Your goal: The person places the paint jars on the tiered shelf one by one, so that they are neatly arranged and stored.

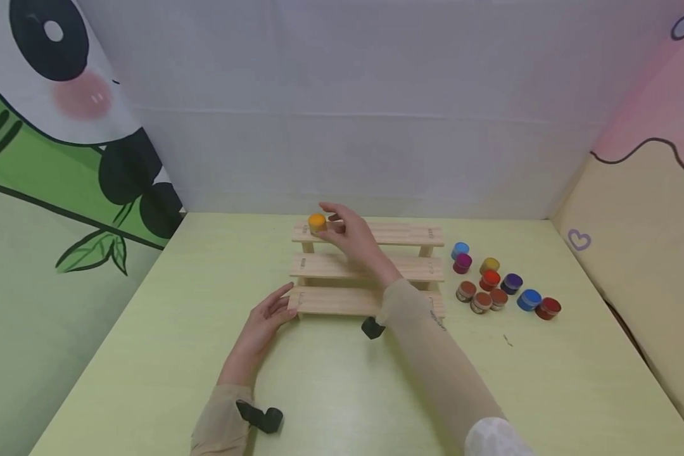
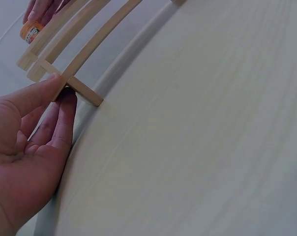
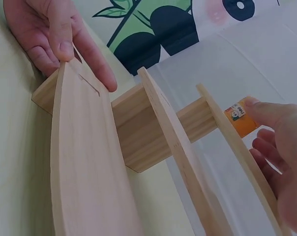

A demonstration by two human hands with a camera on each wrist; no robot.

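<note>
A three-step wooden rack stands on the table. My left hand grips its lowest step at the left end; in the left wrist view, the thumb lies on the board's face and the fingers are behind it. My right hand reaches over the rack to the top step's left end, where it holds a small orange jar between thumb and fingers. The right wrist view shows the thumb against the jar, whose label faces out; the other fingertips are partly hidden. The jar sits upright at the step.
Right of the rack stand several small jars with coloured lids: blue, purple, yellow, red, brown and others. A pale wall rises behind the table. Printed side panels flank it.
</note>
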